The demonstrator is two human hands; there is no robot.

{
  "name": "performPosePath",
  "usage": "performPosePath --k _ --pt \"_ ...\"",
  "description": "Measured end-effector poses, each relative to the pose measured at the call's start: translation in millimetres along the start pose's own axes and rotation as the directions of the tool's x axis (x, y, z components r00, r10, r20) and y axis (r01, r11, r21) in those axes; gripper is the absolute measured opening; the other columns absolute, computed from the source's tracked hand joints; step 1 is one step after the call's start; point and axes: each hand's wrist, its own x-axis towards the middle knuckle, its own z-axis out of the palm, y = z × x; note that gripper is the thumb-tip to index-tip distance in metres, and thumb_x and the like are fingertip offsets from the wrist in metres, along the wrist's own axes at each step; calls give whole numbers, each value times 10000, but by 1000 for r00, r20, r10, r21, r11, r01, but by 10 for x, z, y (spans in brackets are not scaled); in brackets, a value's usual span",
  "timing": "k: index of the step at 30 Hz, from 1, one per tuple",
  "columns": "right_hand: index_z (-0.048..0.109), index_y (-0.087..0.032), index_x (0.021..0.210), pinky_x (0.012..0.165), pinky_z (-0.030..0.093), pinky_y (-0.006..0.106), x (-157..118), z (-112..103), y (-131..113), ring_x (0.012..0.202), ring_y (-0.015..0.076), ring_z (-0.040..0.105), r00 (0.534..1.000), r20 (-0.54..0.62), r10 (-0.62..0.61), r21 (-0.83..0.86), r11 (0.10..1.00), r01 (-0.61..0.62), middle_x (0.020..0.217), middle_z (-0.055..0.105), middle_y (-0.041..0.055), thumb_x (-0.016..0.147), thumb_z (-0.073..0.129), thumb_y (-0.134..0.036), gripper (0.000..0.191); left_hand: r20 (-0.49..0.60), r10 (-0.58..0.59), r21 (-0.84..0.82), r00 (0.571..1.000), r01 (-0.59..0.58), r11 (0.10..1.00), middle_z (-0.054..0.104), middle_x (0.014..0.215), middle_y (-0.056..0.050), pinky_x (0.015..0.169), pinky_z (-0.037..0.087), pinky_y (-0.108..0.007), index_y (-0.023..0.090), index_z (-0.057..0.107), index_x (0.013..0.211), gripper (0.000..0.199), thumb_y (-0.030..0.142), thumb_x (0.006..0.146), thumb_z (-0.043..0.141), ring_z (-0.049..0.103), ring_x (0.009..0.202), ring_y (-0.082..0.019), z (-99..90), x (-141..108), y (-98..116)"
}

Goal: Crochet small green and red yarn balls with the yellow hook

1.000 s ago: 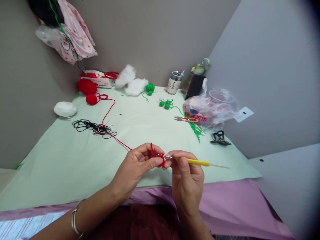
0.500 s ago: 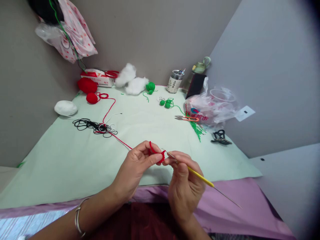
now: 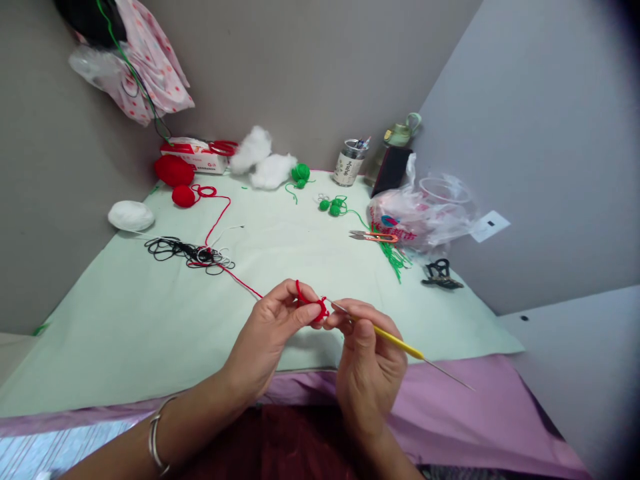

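Note:
My left hand [image 3: 280,317] pinches a small piece of red crochet [image 3: 321,311] between thumb and fingers, with red yarn [image 3: 245,285] looped over the index finger and trailing back across the table. In my right hand [image 3: 373,360] is a crochet hook [image 3: 400,343] with a yellow handle, held like a pen. Its thin metal tip is at the upper edge of the red piece; whether it has caught a loop is too small to tell. The hook's long bare end points down to the right. The fingertips of both hands nearly meet at the piece.
Red yarn balls [image 3: 174,171], a white yarn ball [image 3: 131,216] and tangled black cord [image 3: 173,251] lie at left. White stuffing [image 3: 273,171] and green yarn [image 3: 301,173] sit at the back. Orange thread snips [image 3: 374,237], a plastic bag [image 3: 420,213] and a black claw clip [image 3: 442,275] are at right.
The hook has tilted slightly, its bare rear end rising and shifting left, and its tip has moved against the red piece's upper edge. My left hand has barely moved.

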Motion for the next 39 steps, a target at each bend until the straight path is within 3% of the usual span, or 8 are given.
performPosePath --k 13,24,28,33,39 --pt "750 -264 1028 795 555 317 64 -52 -24 827 142 695 994 85 74 12 997 -75 962 745 5 1050 573 -254 178 16 -56 -56 998 57 997 648 789 44 799 481 -241 181 675 886 130 254 881 782 610 726 -88 -13 -1 11" --pt "744 -255 1047 755 560 323 56 -51 -19 795 144 697 998 46 36 -54 998 -33 939 736 8 1046 565 -220 182 -2 -19 -14 1000 19 1000 642 763 49 793 462 -240 193 676 856 157 262 853 818 586 732 -94 -24 -4 7" --pt "742 -255 1030 749 562 331 70 -31 -62 804 154 693 997 79 -18 -142 989 30 907 729 2 1045 549 -189 204 -3 5 21 1000 -5 1000 632 751 53 784 460 -228 198 676 867 134 240 866 802 589 744 -92 -38 2 -18" --pt "729 -227 1005 791 549 321 67 -33 -126 875 163 684 975 155 -159 -322 925 202 887 726 12 1026 527 -112 234 -38 57 81 998 -53 995 647 821 48 785 475 -222 201 674 848 131 215 855 804 597 769 -90 -46 24 -45" --pt "744 -235 1090 866 551 326 23 -72 -74 980 169 679 953 227 -200 -347 898 271 1002 747 33 1005 557 -83 256 -66 46 78 997 -41 996 673 834 41 783 491 -208 197 690 899 184 196 803 847 613 792 -90 -35 11 -47"
